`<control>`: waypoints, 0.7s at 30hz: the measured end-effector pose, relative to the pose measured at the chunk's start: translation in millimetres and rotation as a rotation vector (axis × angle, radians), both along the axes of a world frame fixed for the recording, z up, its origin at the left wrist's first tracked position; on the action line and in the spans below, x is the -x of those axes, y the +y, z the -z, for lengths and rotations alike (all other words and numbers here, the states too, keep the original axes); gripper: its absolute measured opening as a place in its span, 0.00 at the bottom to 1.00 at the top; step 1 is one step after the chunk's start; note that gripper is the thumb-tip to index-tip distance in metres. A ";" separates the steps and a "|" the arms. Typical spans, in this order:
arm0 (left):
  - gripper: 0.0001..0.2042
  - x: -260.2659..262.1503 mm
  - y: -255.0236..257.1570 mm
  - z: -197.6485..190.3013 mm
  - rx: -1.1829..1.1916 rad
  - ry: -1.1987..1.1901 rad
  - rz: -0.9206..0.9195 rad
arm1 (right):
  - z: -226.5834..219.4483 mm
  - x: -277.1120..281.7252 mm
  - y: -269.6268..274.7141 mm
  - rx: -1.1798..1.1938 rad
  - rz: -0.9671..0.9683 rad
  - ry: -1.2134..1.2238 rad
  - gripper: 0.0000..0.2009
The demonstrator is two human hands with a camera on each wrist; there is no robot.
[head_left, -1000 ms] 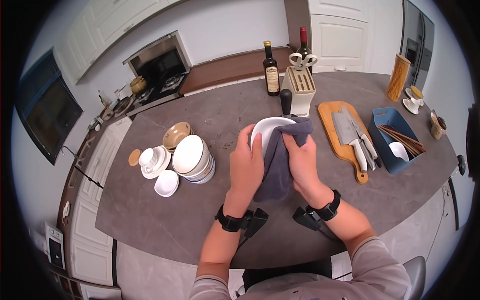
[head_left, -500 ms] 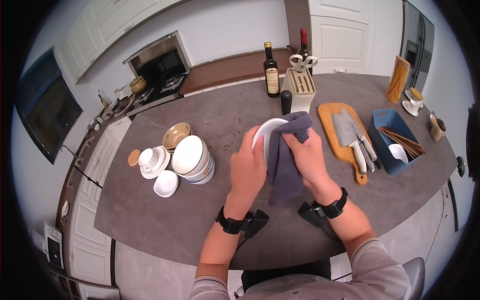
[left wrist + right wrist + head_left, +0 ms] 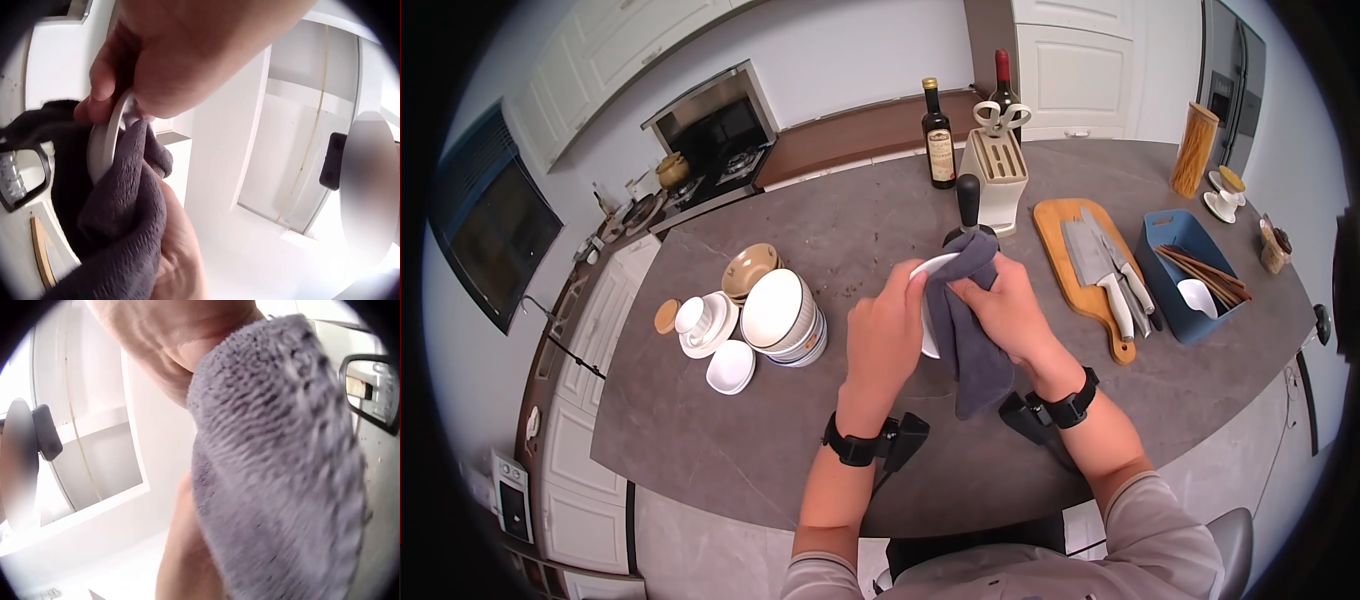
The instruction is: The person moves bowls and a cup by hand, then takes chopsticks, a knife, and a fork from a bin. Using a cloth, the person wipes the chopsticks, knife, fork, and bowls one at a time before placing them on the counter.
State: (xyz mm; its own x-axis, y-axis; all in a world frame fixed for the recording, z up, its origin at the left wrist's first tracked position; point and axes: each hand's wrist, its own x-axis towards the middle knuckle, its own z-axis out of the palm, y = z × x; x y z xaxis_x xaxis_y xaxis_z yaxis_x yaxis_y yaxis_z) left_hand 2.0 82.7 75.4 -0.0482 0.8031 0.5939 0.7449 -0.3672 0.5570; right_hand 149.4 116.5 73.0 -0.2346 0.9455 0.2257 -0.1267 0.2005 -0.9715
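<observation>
In the head view a white bowl is held up above the grey table, tilted on its side. My left hand grips its left edge, thumb near the rim. A dark grey cloth is draped over the bowl's right side, and my right hand pinches cloth and rim together. The left wrist view shows the bowl's rim between the left fingers and the folded cloth. Cloth hides most of the right fingers in the right wrist view.
Stacked bowls and white dishes stand on the left. Behind the hands are a knife block and a dark bottle. Knives lie on a cutting board beside a blue basket at right.
The bowl has turned more edge-on, showing less of its inside. My right hand and the cloth first moved right, then the cloth shifted over the rim. My left hand has moved slightly left.
</observation>
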 end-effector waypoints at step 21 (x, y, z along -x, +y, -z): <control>0.14 -8.8 9.1 10.3 -0.098 -0.255 -0.012 | 10.2 27.8 -12.8 -0.016 0.307 0.406 0.10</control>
State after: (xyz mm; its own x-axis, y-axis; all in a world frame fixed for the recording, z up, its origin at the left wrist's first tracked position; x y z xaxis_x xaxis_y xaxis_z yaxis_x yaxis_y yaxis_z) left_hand 10.9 91.7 65.1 -0.2149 0.7410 0.6362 0.5896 -0.4209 0.6893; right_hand 121.6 103.7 62.8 0.1629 0.9527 0.2566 -0.4266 0.3025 -0.8523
